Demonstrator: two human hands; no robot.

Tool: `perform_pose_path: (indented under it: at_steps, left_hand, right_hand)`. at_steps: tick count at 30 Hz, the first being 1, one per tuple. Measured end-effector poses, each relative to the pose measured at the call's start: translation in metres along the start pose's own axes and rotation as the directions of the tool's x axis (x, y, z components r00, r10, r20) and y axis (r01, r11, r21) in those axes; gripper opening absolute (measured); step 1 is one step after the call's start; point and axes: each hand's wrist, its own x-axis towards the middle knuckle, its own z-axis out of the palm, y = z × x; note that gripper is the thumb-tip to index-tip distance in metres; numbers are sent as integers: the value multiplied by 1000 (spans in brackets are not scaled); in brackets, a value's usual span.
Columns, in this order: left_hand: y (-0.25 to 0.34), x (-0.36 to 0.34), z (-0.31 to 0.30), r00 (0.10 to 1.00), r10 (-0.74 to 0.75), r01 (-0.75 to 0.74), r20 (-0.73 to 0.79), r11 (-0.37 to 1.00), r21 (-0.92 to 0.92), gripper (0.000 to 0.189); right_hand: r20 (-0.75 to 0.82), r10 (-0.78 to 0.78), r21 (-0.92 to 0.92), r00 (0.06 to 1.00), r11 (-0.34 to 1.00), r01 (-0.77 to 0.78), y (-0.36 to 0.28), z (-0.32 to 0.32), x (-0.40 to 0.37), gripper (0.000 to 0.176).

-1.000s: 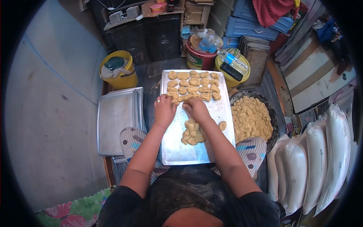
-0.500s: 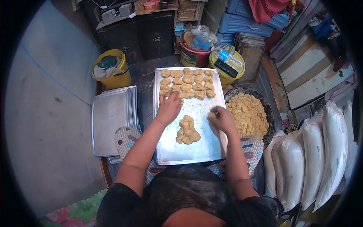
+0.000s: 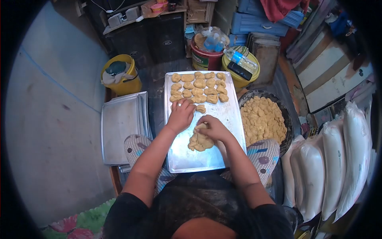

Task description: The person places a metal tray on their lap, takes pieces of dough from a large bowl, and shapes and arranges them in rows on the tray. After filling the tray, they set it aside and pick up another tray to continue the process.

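Observation:
A metal baking tray (image 3: 175, 161) lies across my lap, with rows of small dough pieces (image 3: 199, 83) on its far half. My left hand (image 3: 182, 115) rests at the near edge of these rows, fingers curled downward; what lies under them is hidden. Just right of its fingertips sits a single dough piece (image 3: 201, 108). Nearer to me is a larger, uneven dough lump (image 3: 199, 142). My right hand (image 3: 215, 129) is closed on the top of this lump, thumb and fingers pinching it.
A dark round basin (image 3: 289, 127) heaped with dough pieces (image 3: 262, 119) stands to the right. Stacked trays (image 3: 121, 131) lie to the left, below a yellow bucket (image 3: 129, 85). Filled white sacks (image 3: 312, 175) line the right side. A lidded yellow bucket (image 3: 238, 81) carries a bottle and phone.
My right hand has moved left from the tray's right side onto the dough lump. A single dough piece now shows beside my left fingertips. My left hand has shifted slightly right and nearer.

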Motion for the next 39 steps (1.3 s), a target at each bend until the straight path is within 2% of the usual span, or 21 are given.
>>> perform_pose_path:
  at_steps: [2, 3, 4, 7, 10, 12, 13, 15, 16, 18, 20, 24, 26, 28, 30, 32, 33, 35, 36, 38, 39]
  left_hand:
    - [15, -4, -9, 993, -113, 114, 16, 975, -192, 22]
    - [20, -8, -11, 992, -117, 123, 35, 945, -304, 24]
    - [31, -10, -17, 993, -109, 120, 53, 875, -470, 27]
    - [60, -18, -24, 966, -107, 224, 235, 801, -555, 29]
    - [56, -27, -6, 969, -127, 222, 213, 823, -523, 30]
    - [55, -28, -4, 887, -307, 457, 345, 689, -562, 24]
    - [54, -29, -3, 887, -307, 458, 346, 690, -561, 24]
    - [49, -28, 1, 820, -451, 556, 352, 482, -677, 17]
    - [44, -30, 8, 823, -449, 553, 349, 487, -676, 17]
    - [41, -29, 14, 782, -557, 480, 280, 253, -840, 15]
    - [41, -22, 5, 778, -570, 505, 263, 318, -803, 14]
    - [56, 13, -6, 822, -534, 460, 200, 413, -786, 13]
    - [58, 32, -3, 847, -502, 437, 172, 476, -763, 13]
    - [50, 50, 8, 960, -268, 276, 86, 834, -477, 12]
    - [35, 52, 39, 974, -198, 225, 107, 885, -408, 11]
    - [29, 54, 56, 978, -11, 11, 207, 1000, 6, 14]
    - [33, 55, 55, 979, -7, 6, 205, 1000, 4, 14]
    - [43, 51, 49, 973, -99, 77, 207, 991, 111, 20]
    - [52, 47, 44, 973, -99, 76, 208, 991, 113, 20]
    - [74, 39, 35, 986, -163, 164, -26, 986, 13, 27]
    - [80, 33, 32, 986, -166, 167, -23, 986, 17, 27]
  right_hand:
    - [48, 326, 570, 944, 767, -294, 10, -6, -6, 26]
    - [0, 385, 759, 923, 601, -251, 6, -8, -10, 20]
    - [1, 390, 759, 921, 600, -254, 4, -11, -13, 20]
    - [17, 433, 884, 901, 415, -216, 3, -17, -22, 18]
    - [-2, 400, 820, 916, 525, -228, 19, -16, -28, 15]
    - [-78, 423, 829, 903, 530, -176, 27, -19, -27, 14]
    - [-148, 447, 836, 882, 533, -130, 29, -19, -27, 13]
    - [-231, 485, 840, 844, 537, -78, 33, -19, -24, 11]
    - [-312, 521, 838, 795, 546, -29, 37, -20, -22, 10]
    - [-317, 541, 789, 779, 606, -100, 53, -20, -22, 14]
    - [-483, 204, 148, 851, 978, -150, 66, -15, -26, 24]
    - [-262, 253, -9, 931, 964, -265, 22, -33, -35, 36]
    - [-282, 244, 33, 928, 969, -244, 36, -27, -35, 39]
    - [-292, 293, 178, 910, 952, -249, 46, -24, -35, 35]
    - [-337, 311, 226, 889, 943, -245, 49, -21, -37, 32]
    - [-379, 330, 270, 864, 933, -238, 63, -15, -40, 29]
    - [-392, 360, 404, 846, 894, -193, 69, -11, -38, 27]
    - [-365, 430, 708, 826, 704, -54, 82, -5, -39, 22]
    - [-365, 431, 709, 826, 703, -54, 72, -12, -42, 22]
    - [-202, 530, 947, 824, 320, 26, 48, -28, -46, 19]
    - [-162, 506, 962, 847, 272, 22, 38, -36, -47, 18]
